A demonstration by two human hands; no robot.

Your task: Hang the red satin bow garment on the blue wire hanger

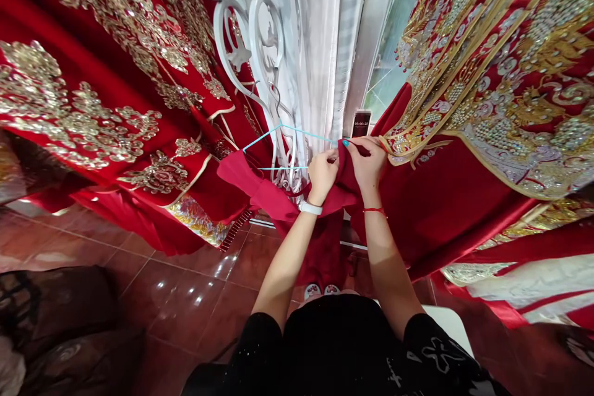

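A crimson garment (271,195) hangs on a light-blue hanger (306,132), whose hook sits on a white scrollwork rack (266,37). The garment's left shoulder is over the hanger's left end. At the right end my left hand (323,174) is closed, its curled fingers against the cloth beside the hanger bar. My right hand (370,164), thumb and fingertips pinched together, grips the garment's edge near the hanger's right tip. What lies inside the left fist is partly hidden. Long red cloth (320,253) drapes below both hands.
Red gowns with gold sequins (93,111) hang on the left, and a heavily beaded gown (501,99) on the right. A phone showing a timer (362,122) stands by the door frame. Dark bags (65,322) lie on the tiled floor (185,291) at lower left.
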